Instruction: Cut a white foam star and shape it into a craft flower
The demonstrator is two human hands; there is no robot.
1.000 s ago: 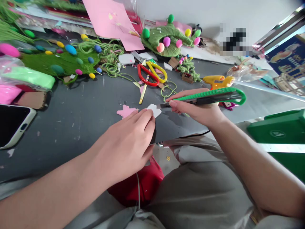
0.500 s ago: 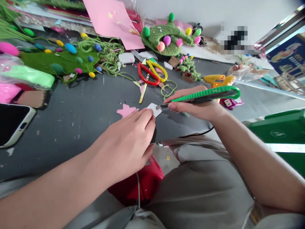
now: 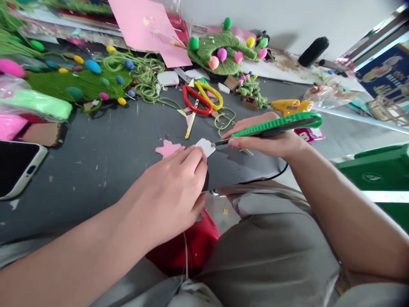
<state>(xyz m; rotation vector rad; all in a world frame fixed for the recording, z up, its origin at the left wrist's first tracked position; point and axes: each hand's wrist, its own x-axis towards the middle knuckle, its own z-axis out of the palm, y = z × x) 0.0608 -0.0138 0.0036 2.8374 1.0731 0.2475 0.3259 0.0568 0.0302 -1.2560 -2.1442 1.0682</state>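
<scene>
My right hand [image 3: 265,136] is closed around a green utility knife [image 3: 277,123], its blade pointing left. The blade's tip touches the right edge of a small white cut-out piece [image 3: 205,147], which looks like paper or card. Bent over that piece, my left hand [image 3: 179,183] presses it near the table edge with closed fingers; part of it is hidden beneath them. Just beyond my left fingers lies a pink star-shaped cut-out [image 3: 168,149], partly covered by the hand.
Red and yellow scissors [image 3: 198,100] and a pencil [image 3: 191,123] lie ahead on the dark table [image 3: 105,157]. A yellow glue gun [image 3: 286,105] rests beyond my right hand. Green yarn trees [image 3: 220,51] with pompoms stand at the back. A phone [image 3: 17,166] is far left.
The knife tip has shifted slightly along the right edge of the white piece. My left hand keeps its hold, and the view has moved a little.
</scene>
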